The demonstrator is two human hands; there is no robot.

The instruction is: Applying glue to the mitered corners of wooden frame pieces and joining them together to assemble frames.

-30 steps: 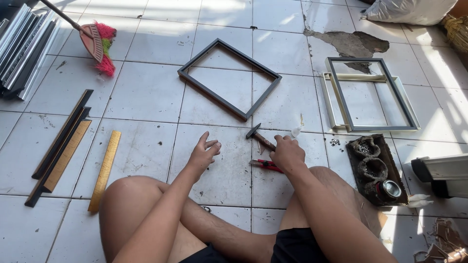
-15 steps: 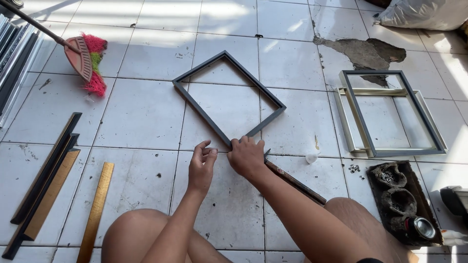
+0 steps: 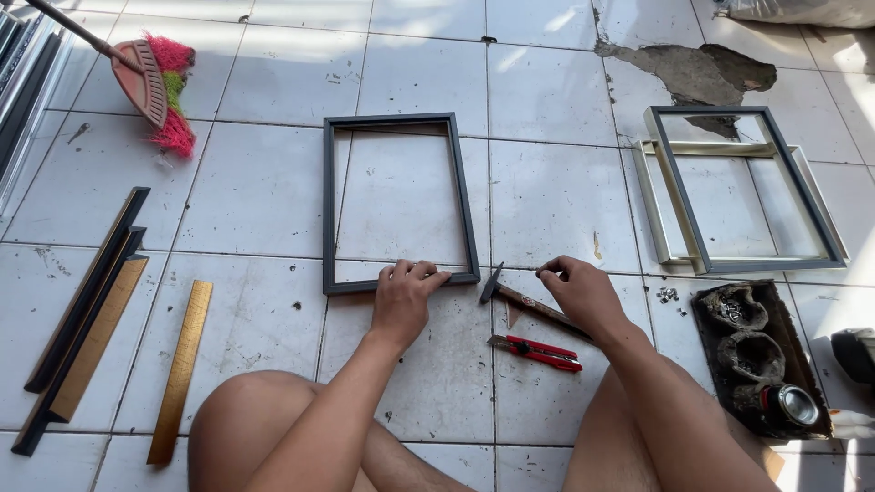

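Broom [image 3: 150, 91], wooden ruler [image 3: 182, 369] (floor), red cutter [image 3: 536, 352]

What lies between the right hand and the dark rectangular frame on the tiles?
Only the hammer, its head beside the dark rectangular frame corner. The right hand is above its handle; the left hand rests on the frame.

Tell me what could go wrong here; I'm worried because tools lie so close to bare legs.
The red utility knife lies on the tiles between the bare legs; if its blade is out, which I can't tell, a shifting knee could get cut. The hammer lies just under the right hand, easy to knock. The left hand rests on the dark frame, which could slide on the smooth floor tiles.
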